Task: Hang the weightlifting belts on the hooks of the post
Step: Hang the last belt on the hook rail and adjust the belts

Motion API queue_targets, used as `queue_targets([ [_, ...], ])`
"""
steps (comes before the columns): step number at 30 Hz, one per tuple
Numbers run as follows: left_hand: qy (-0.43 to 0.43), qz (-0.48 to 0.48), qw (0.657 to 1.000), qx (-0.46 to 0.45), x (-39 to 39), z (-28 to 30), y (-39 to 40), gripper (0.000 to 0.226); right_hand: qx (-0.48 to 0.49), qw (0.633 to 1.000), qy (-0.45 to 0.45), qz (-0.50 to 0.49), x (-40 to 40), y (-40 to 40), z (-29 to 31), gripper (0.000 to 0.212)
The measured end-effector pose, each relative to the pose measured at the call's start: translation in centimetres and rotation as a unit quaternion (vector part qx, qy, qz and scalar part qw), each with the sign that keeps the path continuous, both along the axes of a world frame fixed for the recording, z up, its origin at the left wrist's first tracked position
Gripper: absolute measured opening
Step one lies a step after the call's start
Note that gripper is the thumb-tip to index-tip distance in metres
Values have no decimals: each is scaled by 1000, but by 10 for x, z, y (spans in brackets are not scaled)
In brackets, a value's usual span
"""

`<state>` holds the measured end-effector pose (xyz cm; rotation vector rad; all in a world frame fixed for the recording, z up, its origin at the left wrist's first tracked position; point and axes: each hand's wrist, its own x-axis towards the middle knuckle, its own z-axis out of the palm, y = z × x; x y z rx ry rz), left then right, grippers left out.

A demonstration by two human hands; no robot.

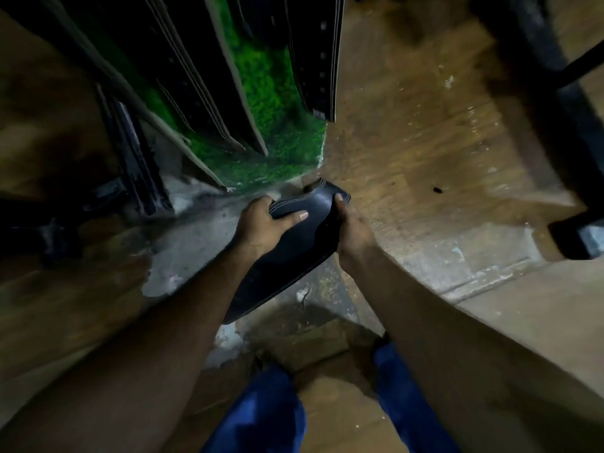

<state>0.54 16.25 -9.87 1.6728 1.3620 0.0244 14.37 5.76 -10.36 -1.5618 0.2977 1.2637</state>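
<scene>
Worn wooden floorboards (425, 132) fill the right side of the view, giving way to a patch of grey, chipped concrete (196, 243) nearer the middle. Light is dim and parts of the picture are blurred. No brand, label or writing can be read anywhere.

At the top stands a post (261, 103) covered in bright green, grass-like material. Dark belts (318, 53) hang down against it; the rightmost shows a row of small holes along its strap. More dark straps with pale edges hang on the left side of the post (196, 93).

Both bare forearms reach forward from the bottom corners. Between the hands is a black belt (291, 253) with pale stitching along its edge, held low over the concrete just in front of the foot of the post. The left hand (261, 223) grips its left edge, thumb laid flat across the top face and fingers curled underneath. The right hand (351, 228) grips the right edge, thumb on top, its fingers hidden behind the belt. The belt's lower end passes behind the left forearm.

Blue trouser legs (261, 416) show at the bottom. Dark metal frames (562, 103) stand at the right edge.
</scene>
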Motion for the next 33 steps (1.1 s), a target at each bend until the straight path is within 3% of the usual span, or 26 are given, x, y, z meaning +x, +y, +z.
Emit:
queue_targets([
  [2,-20,8,1000,-6,-3,55,-5,40,33,999,-1,19,0,0,56,21],
  [3,-28,9,1000,-7,-4,83,-7,36,51,998,2,33,-1,-2,85,21],
  [6,-56,5,998,-36,-3,174,-7,42,95,989,2,113,-10,-6,171,29],
  [8,-64,3,994,-83,-1,244,-3,30,101,983,-4,154,-19,-6,232,28],
  [10,-69,44,987,-139,-3,312,-1,31,110,977,-1,182,-27,-7,286,31],
  [12,-86,98,978,-161,-9,371,-4,34,113,970,-1,216,-33,-8,342,48],
  [16,-139,118,969,-166,-20,461,-27,16,111,958,5,266,-31,-19,434,47],
  [23,-224,99,964,-103,-25,573,-77,14,205,946,-53,244,-14,-31,549,51],
  [25,-228,109,963,-88,-24,607,-78,13,235,927,-76,283,-6,-33,580,55],
  [27,-237,135,957,-95,-19,639,-73,31,258,892,-108,355,5,-33,613,30],
  [29,-256,138,951,-101,-10,670,-68,42,279,855,-133,417,14,-35,648,19],
  [33,-290,164,938,-97,3,725,-60,34,303,802,-167,487,24,-38,710,5],
])
